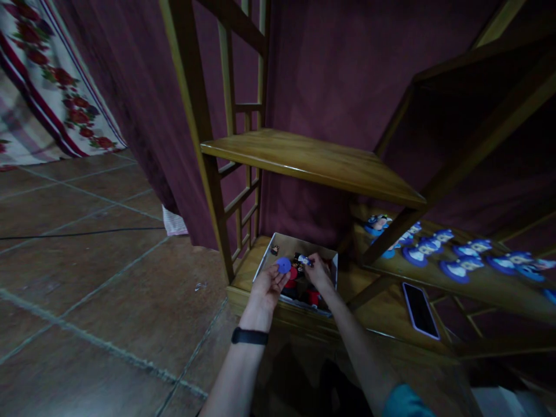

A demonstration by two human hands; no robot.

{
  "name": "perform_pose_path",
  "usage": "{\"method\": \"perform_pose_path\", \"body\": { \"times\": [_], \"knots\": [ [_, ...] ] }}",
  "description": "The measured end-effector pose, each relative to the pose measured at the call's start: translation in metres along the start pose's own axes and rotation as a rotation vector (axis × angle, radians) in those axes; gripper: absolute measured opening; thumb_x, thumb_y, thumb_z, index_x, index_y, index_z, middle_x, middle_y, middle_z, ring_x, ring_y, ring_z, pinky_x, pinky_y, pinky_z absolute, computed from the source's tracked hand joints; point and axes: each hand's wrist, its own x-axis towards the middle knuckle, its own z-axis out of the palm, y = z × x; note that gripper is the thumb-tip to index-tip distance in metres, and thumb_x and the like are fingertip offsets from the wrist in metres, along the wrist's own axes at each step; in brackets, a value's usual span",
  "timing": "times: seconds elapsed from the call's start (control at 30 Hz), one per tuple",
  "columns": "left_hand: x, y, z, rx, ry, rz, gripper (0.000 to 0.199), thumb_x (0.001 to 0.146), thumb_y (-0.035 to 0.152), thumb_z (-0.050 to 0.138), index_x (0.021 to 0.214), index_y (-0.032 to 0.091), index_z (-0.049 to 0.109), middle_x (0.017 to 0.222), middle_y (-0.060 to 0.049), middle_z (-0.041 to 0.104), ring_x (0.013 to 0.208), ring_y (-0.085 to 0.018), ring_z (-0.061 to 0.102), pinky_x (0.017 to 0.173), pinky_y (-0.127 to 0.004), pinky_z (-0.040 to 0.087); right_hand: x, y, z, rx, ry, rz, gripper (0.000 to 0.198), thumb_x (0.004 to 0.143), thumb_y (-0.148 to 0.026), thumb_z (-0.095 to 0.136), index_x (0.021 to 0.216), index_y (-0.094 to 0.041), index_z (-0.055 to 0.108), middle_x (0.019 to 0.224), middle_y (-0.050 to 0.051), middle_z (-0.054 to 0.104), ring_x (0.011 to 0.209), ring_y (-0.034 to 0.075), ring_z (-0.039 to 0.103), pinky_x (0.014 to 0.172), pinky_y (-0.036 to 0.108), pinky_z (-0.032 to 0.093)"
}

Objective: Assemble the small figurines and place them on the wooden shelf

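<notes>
Between the thumb and fingers of my left hand [270,282] is a flat round purple-blue base [284,265]. My right hand [319,272] pinches a small blue-and-white figurine [304,260], just right of the base and apart from it. Both hands are over a shallow white-walled box [299,236] on the low shelf. Inside it lie red pieces [313,297], dark pieces and a small dark figure [275,250]. My fingers hide some of the contents.
Several blue-and-white figurines on round bases [461,268] stand on the shelf to the right. A phone [420,311] lies below them. A wooden shelf board [313,159] overhangs the box, with an upright post [191,116] on the left. Tiled floor [108,307] stretches leftward.
</notes>
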Motion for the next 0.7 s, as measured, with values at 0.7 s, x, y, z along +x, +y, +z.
{"method": "perform_pose_path", "body": {
  "times": [0.7],
  "knots": [
    [-0.008,-0.046,0.013,0.174,-0.255,0.020,0.021,0.061,0.014,0.073,0.081,0.012,0.069,0.078,-0.007,0.070,0.072,-0.014,0.064,0.076,-0.028,0.048,-0.073,-0.022,-0.050,0.819,0.078,0.009,0.030,0.071,-0.033,0.061,0.097,-0.022,0.055,0.100,0.004,0.061,0.087,0.018,0.059,0.074,0.031,0.051]
  ]
}}
